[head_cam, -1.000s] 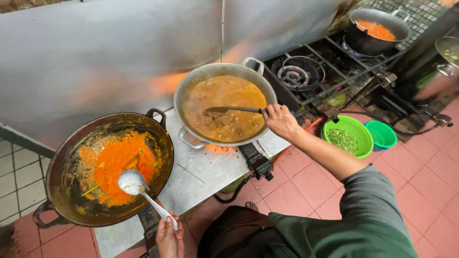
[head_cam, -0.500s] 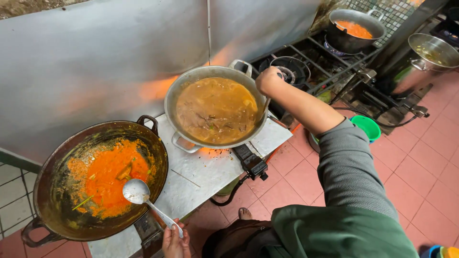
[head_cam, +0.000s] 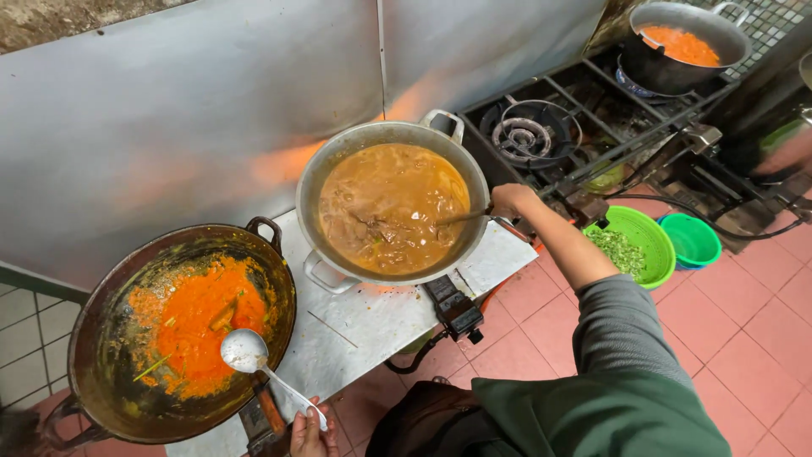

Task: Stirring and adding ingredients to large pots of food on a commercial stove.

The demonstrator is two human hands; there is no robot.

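**Two pans attended, one utensil in each hand**

The right hand (head_cam: 510,200) sits at the right rim of the large metal pot (head_cam: 337,165), fingers curled tight around the handle of a stirring utensil (head_cam: 457,218). The utensil's working end lies sunk in the brown curry (head_cam: 389,203); its shape below the surface cannot be made out. The pot stands on a steel-topped burner stand (head_cam: 372,326).

The left hand (head_cam: 308,433) is at the bottom edge of the view, fingers closed in a grip on the handle end of a steel ladle (head_cam: 244,350). The ladle bowl hangs empty over the near side of the dark wok (head_cam: 101,355), just above the orange paste (head_cam: 199,326) coating the wok's floor.

To the right, an unlit gas ring (head_cam: 526,134) sits on a black stove frame. A second pot of orange sauce (head_cam: 683,46) stands at the far end. On the tiled floor, a green basket of chopped greens (head_cam: 634,245) touches a smaller teal bowl (head_cam: 692,239).
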